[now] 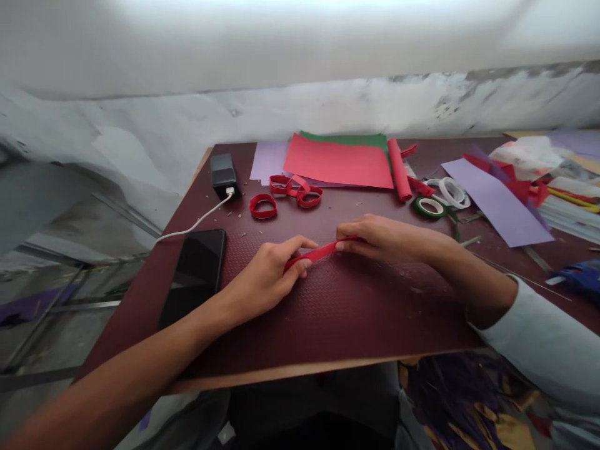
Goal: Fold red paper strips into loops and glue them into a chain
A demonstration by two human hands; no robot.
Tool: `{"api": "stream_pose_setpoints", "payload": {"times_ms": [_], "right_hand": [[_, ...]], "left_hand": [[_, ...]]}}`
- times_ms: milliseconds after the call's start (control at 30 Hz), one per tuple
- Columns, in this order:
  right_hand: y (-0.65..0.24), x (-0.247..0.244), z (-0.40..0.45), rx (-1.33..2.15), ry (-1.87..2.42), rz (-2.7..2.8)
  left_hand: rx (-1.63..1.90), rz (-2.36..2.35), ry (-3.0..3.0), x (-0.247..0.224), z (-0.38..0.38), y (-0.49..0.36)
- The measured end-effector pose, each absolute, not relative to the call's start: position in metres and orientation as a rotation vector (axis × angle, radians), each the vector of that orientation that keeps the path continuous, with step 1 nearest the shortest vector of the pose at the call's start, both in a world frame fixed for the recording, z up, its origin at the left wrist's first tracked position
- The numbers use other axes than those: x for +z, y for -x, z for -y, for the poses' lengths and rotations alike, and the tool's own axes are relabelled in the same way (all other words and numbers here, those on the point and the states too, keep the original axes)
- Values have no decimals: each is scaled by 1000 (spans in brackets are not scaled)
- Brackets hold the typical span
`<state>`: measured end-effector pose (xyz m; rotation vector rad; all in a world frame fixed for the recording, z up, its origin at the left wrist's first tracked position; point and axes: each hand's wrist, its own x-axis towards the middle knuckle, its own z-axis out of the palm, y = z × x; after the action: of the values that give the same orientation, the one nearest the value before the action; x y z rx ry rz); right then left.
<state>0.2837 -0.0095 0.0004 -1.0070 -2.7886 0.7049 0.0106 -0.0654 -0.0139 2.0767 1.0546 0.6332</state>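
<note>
A narrow red strip [321,252] stretches between my two hands, a little above the dark red table [356,312]. My left hand [274,269] pinches its left end between thumb and fingers. At the other end, my right hand [370,237] grips the strip, with its fingers curled over it. Beyond my hands lie a separate red ring [263,207] and a group of linked red rings [296,190]. The strip's ends are partly hidden by my fingers.
A black phone [199,259] and a power bank [223,172] with a white cable are on the left. Red paper [340,162] lies at the back beside a red roll [398,170]. Tape rolls [429,207], purple paper [499,200] and blue scissors-like handles [579,278] are on the right.
</note>
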Motion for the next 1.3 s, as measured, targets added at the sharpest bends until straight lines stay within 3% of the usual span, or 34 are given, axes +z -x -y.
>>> {"api": "stream_pose_setpoints", "payload": {"times_ms": [333, 1033, 1300], "right_hand": [[-332, 3, -10, 1222, 1009, 2492], [-345, -23, -24, 1397, 986, 1692], [-327, -24, -18, 1443, 895, 1803]], "left_hand": [[471, -1048, -1717, -7, 70, -12], [480, -1010, -1220, -7, 69, -15], [420, -988, -1257, 1, 69, -10]]}}
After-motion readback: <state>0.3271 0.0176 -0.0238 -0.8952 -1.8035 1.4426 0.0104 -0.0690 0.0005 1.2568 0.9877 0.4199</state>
